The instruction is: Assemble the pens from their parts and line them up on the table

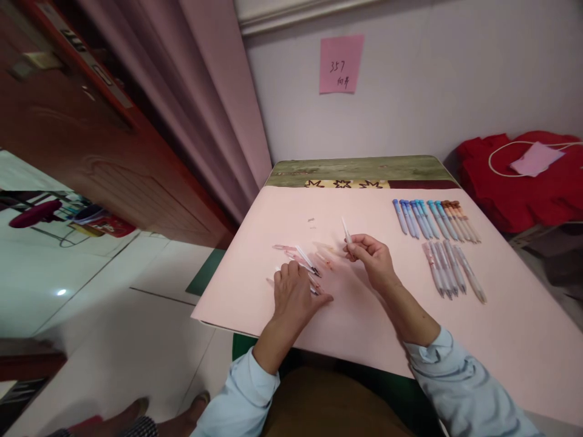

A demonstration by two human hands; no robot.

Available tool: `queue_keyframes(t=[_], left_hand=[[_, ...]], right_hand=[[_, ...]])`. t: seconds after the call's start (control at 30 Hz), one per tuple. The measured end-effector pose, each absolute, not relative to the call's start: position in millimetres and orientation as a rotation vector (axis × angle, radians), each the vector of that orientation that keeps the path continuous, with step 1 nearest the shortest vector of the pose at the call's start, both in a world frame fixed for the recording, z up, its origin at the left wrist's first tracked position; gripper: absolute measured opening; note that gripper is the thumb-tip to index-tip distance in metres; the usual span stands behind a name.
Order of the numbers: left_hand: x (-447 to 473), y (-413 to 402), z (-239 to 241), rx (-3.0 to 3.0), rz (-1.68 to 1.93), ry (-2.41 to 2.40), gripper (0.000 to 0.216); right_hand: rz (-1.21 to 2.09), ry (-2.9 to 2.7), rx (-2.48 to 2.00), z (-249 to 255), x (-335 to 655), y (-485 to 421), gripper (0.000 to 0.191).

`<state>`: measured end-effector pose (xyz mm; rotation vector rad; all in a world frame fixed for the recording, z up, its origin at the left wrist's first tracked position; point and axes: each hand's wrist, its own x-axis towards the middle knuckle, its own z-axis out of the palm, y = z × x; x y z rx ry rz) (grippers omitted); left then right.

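**Editor:** What anchors the shot?

**Operator:** From my remote post I see a slim pale pen piece [347, 229] over the bench [355, 331], its tip toward the wall [296, 109]. The right hand [373, 261] pinches its lower end, the fingers drawn narrow around it.

**Editor:** Why that grip?

**Operator:** I judge it leaves the shaft clear and in plain sight.

**Editor:** And the left hand [291, 291]?

**Operator:** It arches over a loose heap of pen parts [307, 261], thumb spread wide. Its fingertips are hidden from me, so I cannot tell whether they hold a part or merely touch one. The heap lies just beside both hands, probably for easy reach.

**Editor:** Farther out?

**Operator:** Tiny bits [311, 220] lie beyond the heap, too small for me to identify. At right, blue pens [420, 220] and brown-topped pens [460, 221] share a row, grouped by colour, I take it, to keep like with like. Below them lie clear pens [447, 269], the rightmost slightly apart. A pink note [341, 64] hangs on the wall.
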<state>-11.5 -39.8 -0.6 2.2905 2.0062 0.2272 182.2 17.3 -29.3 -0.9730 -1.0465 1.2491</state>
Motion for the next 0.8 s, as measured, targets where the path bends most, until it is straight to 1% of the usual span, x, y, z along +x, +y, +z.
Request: queue_keyframes(t=[0.1, 0.3, 0.37, 0.43, 0.5, 0.57, 0.63, 0.7, 0.8], left_hand=[[-11.5, -39.0, -5.0, 2.276, 0.190, 2.004, 0.057], [-10.0, -37.0, -11.4, 2.279, 0.250, 2.002, 0.053], [-9.2, -36.9, -7.2, 2.265, 0.345, 1.975, 0.048], [-9.7, -34.8, -0.2, 2.175, 0.562, 1.928, 0.047], [-11.6, -29.9, 6.9, 1.918, 0.853, 1.824, 0.052], [-14.1, -22.8, 11.8, 1.499, 1.077, 1.623, 0.061], [-16.1, -15.0, 13.5, 1.051, 1.190, 1.386, 0.063], [-17.4, -8.1, 12.7, 0.702, 1.267, 1.199, 0.060], [-18.0, -1.4, 9.3, 0.461, 1.363, 1.090, 0.054]], right_hand=[[1.251, -1.048, -0.976, -28.3, 181.0, 16.6, 0.025], [1.259, -1.048, -0.987, -28.7, 179.2, 15.8, 0.026], [1.262, -1.053, -0.991, -28.5, 179.5, 15.9, 0.027], [1.265, -1.055, -1.004, -27.1, 179.9, 15.8, 0.028], [1.281, -1.065, -1.018, -25.0, 179.6, 14.8, 0.029], [1.329, -1.114, -1.018, -23.9, 177.4, 12.9, 0.028], [1.401, -1.209, -0.999, -25.5, 172.8, 10.1, 0.028], [1.463, -1.320, -0.958, -30.3, 166.6, 7.1, 0.028], [1.495, -1.454, -0.901, -39.9, 158.5, 4.1, 0.027]])
